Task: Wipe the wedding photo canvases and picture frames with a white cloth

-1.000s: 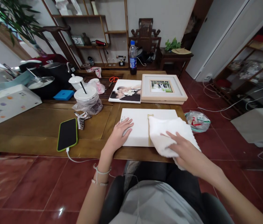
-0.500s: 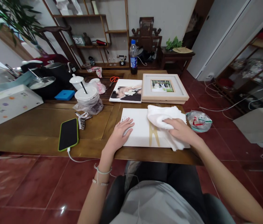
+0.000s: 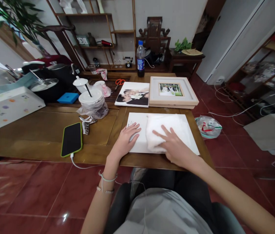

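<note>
A white rectangular panel or album [image 3: 189,138], with small print near its left side, lies flat at the table's front edge. My left hand [image 3: 127,136] rests flat on its left part, fingers stretched out. Over the panel's middle lies a white cloth [image 3: 155,126], spread out fairly flat. My right hand [image 3: 172,143] presses on this cloth from above with its fingers spread, not wrapped round it. The gold marking on the panel is hidden under the cloth.
Behind the panel lie a photo print [image 3: 132,95] and a framed picture [image 3: 188,92]. A drink bottle [image 3: 140,60] stands farther back. To the left are a charging phone [image 3: 72,139] and a lidded cup [image 3: 91,97] in plastic. A plastic bag [image 3: 208,127] lies right of the table.
My right hand has moved left and toward me; its fingers have gone from gripping the bunched cloth to spread. The cloth has shifted left and flattened, covering the gold marking. My left hand stays put.
</note>
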`<state>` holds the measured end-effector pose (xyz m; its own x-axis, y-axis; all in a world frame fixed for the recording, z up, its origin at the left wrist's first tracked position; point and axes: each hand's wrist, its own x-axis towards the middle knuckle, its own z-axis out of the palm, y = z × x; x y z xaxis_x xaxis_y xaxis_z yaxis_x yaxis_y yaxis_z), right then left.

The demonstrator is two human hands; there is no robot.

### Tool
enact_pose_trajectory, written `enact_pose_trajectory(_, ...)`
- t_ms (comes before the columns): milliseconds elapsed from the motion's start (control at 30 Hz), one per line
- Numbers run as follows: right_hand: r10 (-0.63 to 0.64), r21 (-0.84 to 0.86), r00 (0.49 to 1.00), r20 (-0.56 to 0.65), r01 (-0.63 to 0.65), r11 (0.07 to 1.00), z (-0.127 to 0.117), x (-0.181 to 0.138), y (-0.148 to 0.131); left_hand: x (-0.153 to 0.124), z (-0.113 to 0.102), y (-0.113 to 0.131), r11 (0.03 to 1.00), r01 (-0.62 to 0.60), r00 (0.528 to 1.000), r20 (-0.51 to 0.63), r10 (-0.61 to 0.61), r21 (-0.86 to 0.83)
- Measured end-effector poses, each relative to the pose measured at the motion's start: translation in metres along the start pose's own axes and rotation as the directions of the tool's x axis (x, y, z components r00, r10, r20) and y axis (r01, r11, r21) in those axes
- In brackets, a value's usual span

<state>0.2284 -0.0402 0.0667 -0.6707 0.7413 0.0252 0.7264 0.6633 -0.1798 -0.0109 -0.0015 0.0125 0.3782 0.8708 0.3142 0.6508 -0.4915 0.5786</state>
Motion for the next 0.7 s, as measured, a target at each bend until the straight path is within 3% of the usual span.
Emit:
enact_pose_trajectory(200, -0.151, 0.137, 0.970, 0.189, 0.126, 0.982, -0.020, -0.044, -0.034, -0.001, 0.000, -0.002, 1.000, -0.010, 1.000, 0.009, 0.010, 0.003)
enact_pose_trajectory(367, -0.239, 0.276, 0.959, 0.151, 0.191, 0.942, -0.029, -0.039, -0.007, -0.001, 0.000, -0.001, 1.000, -0.011, 1.000, 0.006, 0.011, 0.000)
enact_pose_trajectory(533, -0.129, 0.293, 0.991, 0.016, 0.119, 0.949, -0.015, -0.013, 0.040, 0.000, 0.000, 0.001, 1.000, -0.005, 1.000, -0.001, 0.005, -0.002)
enact_pose_trajectory(700, 0.066, 0.181, 0.997, -0.044, -0.057, 0.982, -0.005, 0.022, 0.061, 0.000, -0.001, 0.001, 1.000, 0.002, 1.000, 0.008, -0.001, -0.007)
